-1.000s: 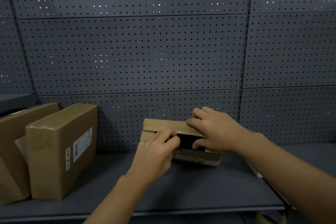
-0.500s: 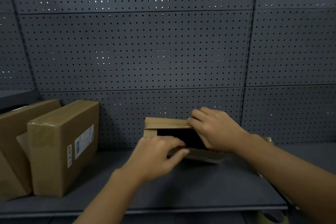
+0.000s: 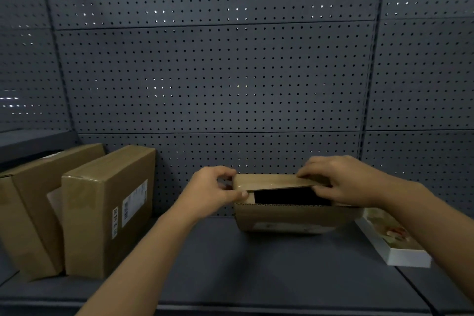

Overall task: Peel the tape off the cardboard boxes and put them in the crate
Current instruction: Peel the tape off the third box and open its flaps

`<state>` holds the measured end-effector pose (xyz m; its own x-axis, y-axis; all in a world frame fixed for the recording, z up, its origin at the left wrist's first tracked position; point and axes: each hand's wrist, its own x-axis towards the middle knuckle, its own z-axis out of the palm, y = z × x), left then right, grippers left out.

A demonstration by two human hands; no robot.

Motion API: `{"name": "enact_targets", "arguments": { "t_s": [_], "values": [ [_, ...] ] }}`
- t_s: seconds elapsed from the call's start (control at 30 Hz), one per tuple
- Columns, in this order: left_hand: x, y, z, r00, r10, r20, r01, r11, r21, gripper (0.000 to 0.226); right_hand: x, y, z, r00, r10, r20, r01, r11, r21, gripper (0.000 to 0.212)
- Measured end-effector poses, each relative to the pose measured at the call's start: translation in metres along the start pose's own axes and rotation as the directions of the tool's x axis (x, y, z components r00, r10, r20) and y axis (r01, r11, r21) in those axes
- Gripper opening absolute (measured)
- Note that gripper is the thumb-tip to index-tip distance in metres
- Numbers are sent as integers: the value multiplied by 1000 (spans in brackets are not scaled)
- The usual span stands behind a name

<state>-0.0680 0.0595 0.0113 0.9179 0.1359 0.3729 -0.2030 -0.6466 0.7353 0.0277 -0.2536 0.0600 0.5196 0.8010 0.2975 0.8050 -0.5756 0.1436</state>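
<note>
Cardboard box: small brown carton (image 3: 289, 217), flap lifted between your fingers.
Left hand (image 3: 213, 191): pinches the flap's end.
Right hand (image 3: 341, 182): you grip its far edge.

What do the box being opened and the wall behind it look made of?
The box: matte brown corrugated cardboard, fluting visible along its cut front edge; its raised flap carries a glossier strip, probably tape. The back wall: dark grey perforated panel, likely painted metal, with light glinting through holes.
</note>
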Motion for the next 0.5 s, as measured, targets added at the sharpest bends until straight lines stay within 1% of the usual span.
{"name": "enact_targets", "arguments": {
  "t_s": [0.03,0.1,0.17,0.2,0.23,0.3,0.37,0.43,0.5],
  "values": [
    [1,2,-2,1000,24,17,-24,999,36,63,-1,1,-1,1000,26,12,-26,1000,-6,41],
    [2,6,-3,987,139,78,-151,970,189,60,-2,2,-2,995,95,25,-95,995,-32,44],
    [3,8,0,954,291,78,-298,869,396,47,-2,1,0,988,154,15,-152,985,-79,43],
    [3,8,2,929,366,59,-348,806,479,37,0,0,2,985,174,13,-172,980,-101,41],
    [3,8,3,902,429,48,-389,757,525,30,2,-2,4,982,189,16,-186,976,-117,38],
    [4,2,4,857,511,63,-460,706,539,28,5,-6,8,976,215,40,-208,969,-132,33],
    [6,-6,3,826,558,82,-505,667,548,34,8,-8,8,970,234,69,-225,968,-111,36],
    [6,-12,5,783,616,87,-546,613,571,34,12,-14,7,969,222,112,-221,975,-18,48],
    [6,-13,14,725,683,83,-588,552,591,31,17,-29,6,979,162,120,-172,982,81,62]
  ]
}}
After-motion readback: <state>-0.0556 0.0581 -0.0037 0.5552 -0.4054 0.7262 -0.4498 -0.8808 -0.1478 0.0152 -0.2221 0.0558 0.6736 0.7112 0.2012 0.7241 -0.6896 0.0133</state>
